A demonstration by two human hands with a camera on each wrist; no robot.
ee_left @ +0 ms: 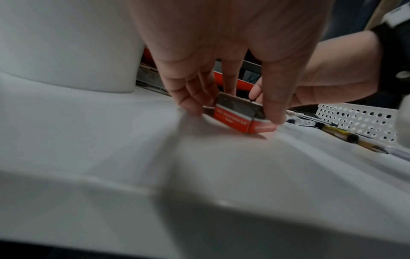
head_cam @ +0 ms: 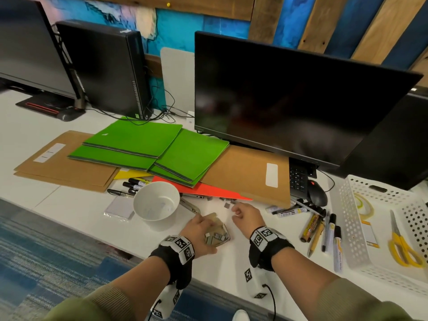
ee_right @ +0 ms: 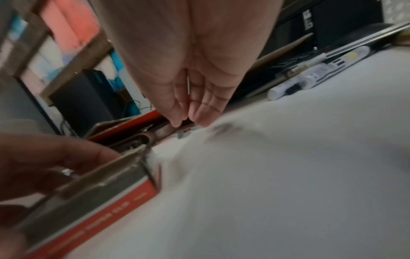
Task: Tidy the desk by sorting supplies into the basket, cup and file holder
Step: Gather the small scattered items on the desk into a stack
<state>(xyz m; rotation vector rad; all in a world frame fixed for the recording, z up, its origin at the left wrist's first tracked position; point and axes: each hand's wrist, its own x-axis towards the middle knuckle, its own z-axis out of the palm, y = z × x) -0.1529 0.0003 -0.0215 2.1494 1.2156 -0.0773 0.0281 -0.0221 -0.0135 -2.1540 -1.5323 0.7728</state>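
The small red-and-grey cardboard box of binder clips (ee_left: 238,116) looks light and crushable, best held by its side walls, as the left hand (head_cam: 201,235) grips it now. Loose small metal clips (head_cam: 225,201) lie at the fingertips of the right hand (head_cam: 247,216), whose fingers pinch together; whether they hold one is unclear.

Both forearms are reaching forward, each wrist wearing a black band with white coded tags; the left hand (head_cam: 201,235) is lying low with its fingers (ee_left: 188,98) and thumb curling round a small box; the right hand (head_cam: 247,216) is hovering just beside it, its fingertips (ee_right: 177,119) pinching together, pointing downward.
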